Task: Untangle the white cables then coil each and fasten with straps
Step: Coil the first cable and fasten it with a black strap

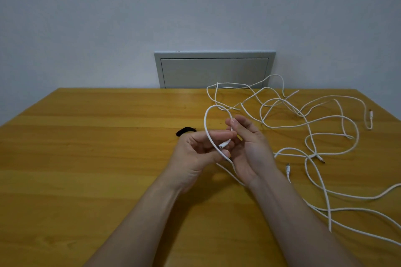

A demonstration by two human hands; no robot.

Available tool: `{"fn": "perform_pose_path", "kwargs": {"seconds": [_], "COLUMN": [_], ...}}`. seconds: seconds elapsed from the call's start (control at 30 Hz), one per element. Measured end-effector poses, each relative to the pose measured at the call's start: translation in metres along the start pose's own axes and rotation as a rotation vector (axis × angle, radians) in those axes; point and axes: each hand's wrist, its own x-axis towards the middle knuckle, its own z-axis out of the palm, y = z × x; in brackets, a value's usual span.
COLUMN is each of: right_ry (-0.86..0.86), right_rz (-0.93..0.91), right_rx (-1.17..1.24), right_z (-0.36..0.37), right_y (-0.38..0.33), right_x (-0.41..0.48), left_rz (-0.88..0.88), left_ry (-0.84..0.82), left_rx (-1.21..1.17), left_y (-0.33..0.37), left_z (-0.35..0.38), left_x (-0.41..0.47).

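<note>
Forearms reach in from the near edge. Left hand [199,149] grip: fingers pinch the thin white cable [206,123] near its plug end, probably anchoring the start of a coil. Right hand [249,147] grip: fingertips curl on the same cable, holding one loop up off the yellow wooden surface [86,147]. Other white cables [308,119] sprawl to the right, strands crossing. Short black strap [185,131] lies just beyond the left hand, within easy reach for fastening.

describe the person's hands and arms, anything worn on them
The left hand and the right hand are bare: no gloves, and no rings that show. The left forearm and the right forearm are bare down to the frame's edge, with no sleeves, watch or bands in view.
</note>
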Motion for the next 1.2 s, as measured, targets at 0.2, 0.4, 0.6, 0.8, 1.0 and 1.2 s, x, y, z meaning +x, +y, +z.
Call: {"fn": "perform_pose_path", "kwargs": {"seconds": [0.2, 0.4, 0.6, 0.8, 1.0, 1.2], "right_ry": [0.010, -0.078, -0.347, -0.521, -0.523, -0.467], "right_rz": [0.022, -0.051, -0.047, -0.066, -0.287, -0.294], "right_rx": [-0.079, -0.607, -1.013, -0.883, -0.922, -0.867], "right_z": [0.000, 0.004, 0.005, 0.002, 0.001, 0.001], "right_y": [0.002, 0.000, -0.012, -0.020, -0.007, -0.001], "right_x": [-0.001, -0.007, -0.018, -0.018, -0.017, -0.015], "left_rz": [0.048, 0.076, 0.145, 0.218, 0.110, 0.055], "left_ry": [0.119, 0.243, 0.347, 0.351, 0.341, 0.242], "left_rx": [0.067, 0.013, 0.140, 0.325, 0.205, 0.221], "left_y": [0.002, 0.004, 0.007, 0.008, 0.006, 0.007], "left_z": [0.002, -0.003, -0.013, -0.007, -0.018, -0.017], "left_x": [0.001, 0.005, 0.007, 0.004, 0.007, 0.007]}}
